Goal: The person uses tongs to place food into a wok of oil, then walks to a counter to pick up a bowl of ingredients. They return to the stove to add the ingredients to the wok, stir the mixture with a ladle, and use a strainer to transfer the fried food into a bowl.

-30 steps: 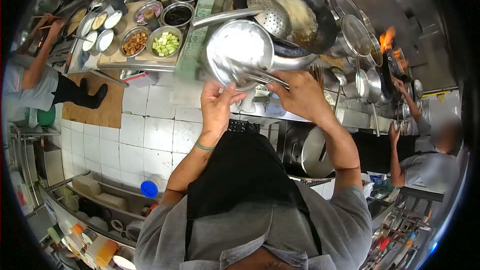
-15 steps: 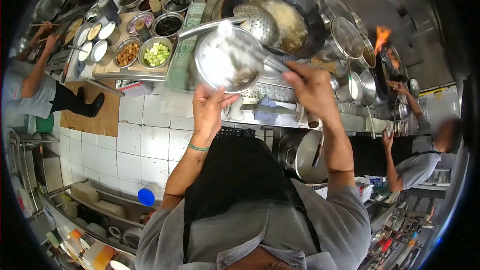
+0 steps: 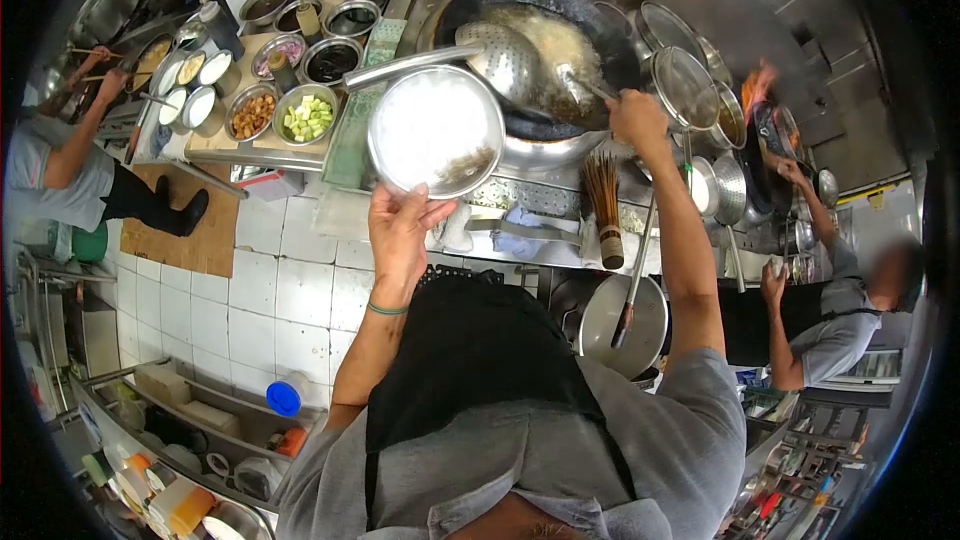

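Note:
My left hand [image 3: 402, 230] grips the near rim of a round steel bowl [image 3: 501, 136] holding white powder, with a greyish patch at its right side. My right hand [image 3: 640, 123] is closed on slim metal tongs [image 3: 598, 90], whose tips reach into the wok; their ends are hard to make out. Bubbling oil fills the black wok [image 3: 465, 10]. Resting in it is a perforated steel strainer ladle [image 3: 500, 58], its handle sticking out leftward above the bowl. A pale piece shows in the oil near the tongs.
Left of the wok stand several steel containers, including diced green vegetable [image 3: 308, 118] and browned cubes [image 3: 252, 115]. A bamboo brush [image 3: 604, 210] and blue cloth [image 3: 530, 225] lie on the stove's front edge. A large pot [image 3: 645, 315] sits below. Co-workers work both sides; flames [image 3: 760, 85] rise at right.
My right hand has moved from beside the bowl up and right over the wok, carrying the tongs. The bowl in my left hand has shifted slightly left and down. The brush is uncovered.

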`<action>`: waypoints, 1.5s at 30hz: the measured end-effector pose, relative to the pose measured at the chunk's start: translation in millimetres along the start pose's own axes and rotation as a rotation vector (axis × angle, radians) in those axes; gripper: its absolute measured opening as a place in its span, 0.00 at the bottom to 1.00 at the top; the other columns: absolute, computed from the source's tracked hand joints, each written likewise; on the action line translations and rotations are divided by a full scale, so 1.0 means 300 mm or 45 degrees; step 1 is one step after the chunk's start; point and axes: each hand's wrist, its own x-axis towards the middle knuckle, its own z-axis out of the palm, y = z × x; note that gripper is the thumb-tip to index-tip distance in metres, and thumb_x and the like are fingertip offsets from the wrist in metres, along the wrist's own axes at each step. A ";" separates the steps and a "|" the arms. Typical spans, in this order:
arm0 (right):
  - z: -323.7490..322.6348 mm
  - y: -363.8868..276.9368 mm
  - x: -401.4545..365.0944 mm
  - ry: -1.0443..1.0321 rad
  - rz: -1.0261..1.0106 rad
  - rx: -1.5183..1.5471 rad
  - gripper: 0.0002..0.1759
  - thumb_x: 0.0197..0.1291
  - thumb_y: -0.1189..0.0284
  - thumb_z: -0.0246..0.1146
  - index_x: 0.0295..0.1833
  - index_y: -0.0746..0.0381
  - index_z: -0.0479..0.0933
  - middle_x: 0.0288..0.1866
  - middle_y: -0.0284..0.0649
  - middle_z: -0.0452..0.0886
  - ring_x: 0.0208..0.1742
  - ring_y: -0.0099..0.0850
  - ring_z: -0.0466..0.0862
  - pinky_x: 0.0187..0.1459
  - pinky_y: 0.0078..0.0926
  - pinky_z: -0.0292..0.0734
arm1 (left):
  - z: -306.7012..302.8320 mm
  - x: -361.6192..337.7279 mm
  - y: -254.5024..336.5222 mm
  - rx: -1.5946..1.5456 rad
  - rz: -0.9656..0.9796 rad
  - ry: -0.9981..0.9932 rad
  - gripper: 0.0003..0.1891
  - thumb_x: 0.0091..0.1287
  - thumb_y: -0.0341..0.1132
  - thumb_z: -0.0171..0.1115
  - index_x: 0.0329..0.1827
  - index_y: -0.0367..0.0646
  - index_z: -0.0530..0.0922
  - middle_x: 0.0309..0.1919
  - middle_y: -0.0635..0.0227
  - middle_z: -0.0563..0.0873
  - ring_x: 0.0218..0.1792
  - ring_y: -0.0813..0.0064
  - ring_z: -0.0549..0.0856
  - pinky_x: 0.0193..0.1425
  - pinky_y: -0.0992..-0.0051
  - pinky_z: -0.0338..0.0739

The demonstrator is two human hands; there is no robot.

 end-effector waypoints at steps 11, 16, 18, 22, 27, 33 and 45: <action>-0.421 -0.211 -0.396 0.034 -0.661 0.595 0.18 0.57 0.64 0.70 0.49 0.64 0.84 0.42 0.51 0.86 0.42 0.50 0.86 0.44 0.40 0.81 | -0.062 0.010 0.026 0.082 0.021 -0.040 0.07 0.70 0.24 0.61 0.39 0.40 0.70 0.39 0.60 0.83 0.36 0.64 0.89 0.43 0.61 0.91; -0.439 -0.355 -0.524 -0.122 -0.810 0.337 0.16 0.55 0.68 0.70 0.47 0.64 0.83 0.42 0.47 0.87 0.37 0.47 0.87 0.38 0.42 0.81 | -0.086 0.005 0.028 0.164 -0.003 -0.151 0.07 0.70 0.24 0.61 0.39 0.40 0.70 0.39 0.61 0.83 0.35 0.65 0.89 0.43 0.62 0.90; -0.412 -0.385 -0.545 -0.141 -0.847 0.261 0.14 0.55 0.69 0.70 0.46 0.63 0.83 0.42 0.44 0.86 0.35 0.46 0.87 0.36 0.42 0.81 | -0.085 -0.003 0.036 0.156 -0.023 -0.181 0.07 0.70 0.24 0.61 0.38 0.40 0.70 0.39 0.60 0.83 0.35 0.66 0.89 0.42 0.62 0.91; -0.377 -0.390 -0.557 -0.027 -0.884 0.292 0.14 0.56 0.66 0.69 0.44 0.62 0.83 0.31 0.41 0.84 0.30 0.42 0.86 0.29 0.39 0.79 | -0.086 0.000 0.048 0.159 -0.067 -0.181 0.06 0.71 0.25 0.60 0.38 0.39 0.71 0.39 0.59 0.84 0.34 0.67 0.89 0.42 0.63 0.91; -0.458 -0.343 -0.582 0.128 -0.765 0.471 0.14 0.54 0.69 0.71 0.47 0.61 0.84 0.31 0.41 0.84 0.29 0.43 0.85 0.29 0.40 0.78 | -0.120 0.016 0.032 0.138 -0.124 -0.181 0.13 0.71 0.24 0.59 0.56 0.35 0.72 0.46 0.57 0.84 0.38 0.64 0.89 0.42 0.65 0.90; -0.466 -0.281 -0.537 0.221 -0.669 0.493 0.15 0.53 0.72 0.71 0.48 0.60 0.85 0.35 0.44 0.86 0.33 0.45 0.86 0.32 0.39 0.80 | -0.090 0.027 0.006 0.094 -0.156 -0.186 0.13 0.70 0.25 0.60 0.56 0.34 0.72 0.46 0.56 0.84 0.37 0.63 0.89 0.42 0.64 0.90; -0.261 -0.039 -0.104 0.222 0.027 -0.126 0.14 0.60 0.61 0.64 0.45 0.58 0.86 0.39 0.50 0.87 0.43 0.49 0.88 0.42 0.45 0.82 | -0.058 -0.064 0.026 0.111 -0.063 -0.027 0.06 0.70 0.23 0.59 0.47 0.35 0.73 0.39 0.58 0.84 0.35 0.63 0.90 0.41 0.64 0.91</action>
